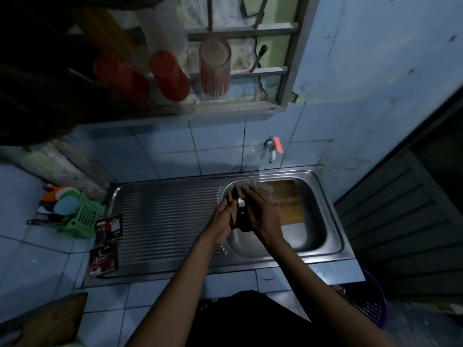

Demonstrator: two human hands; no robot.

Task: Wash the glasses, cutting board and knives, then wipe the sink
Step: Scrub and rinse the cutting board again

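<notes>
Over the left edge of the steel sink (334,221), my left hand (221,221) grips a bundle of knives (235,214) by their brown and dark handles. My right hand (263,212) holds a pale cloth (266,187) against the knives; the blades are hidden under the cloth and hand. A wooden cutting board (290,204) leans in the basin behind my right hand. On the window ledge, upside down, stand a clear glass with red stripes (215,68) and two red cups (170,76).
A wall tap (271,152) with a pink lever hangs above the basin, and no water shows. The ribbed drainboard (170,216) lies left, with sachet packets (110,229) on its edge. A green rack (85,216) with utensils stands far left. A purple basket (370,304) sits lower right.
</notes>
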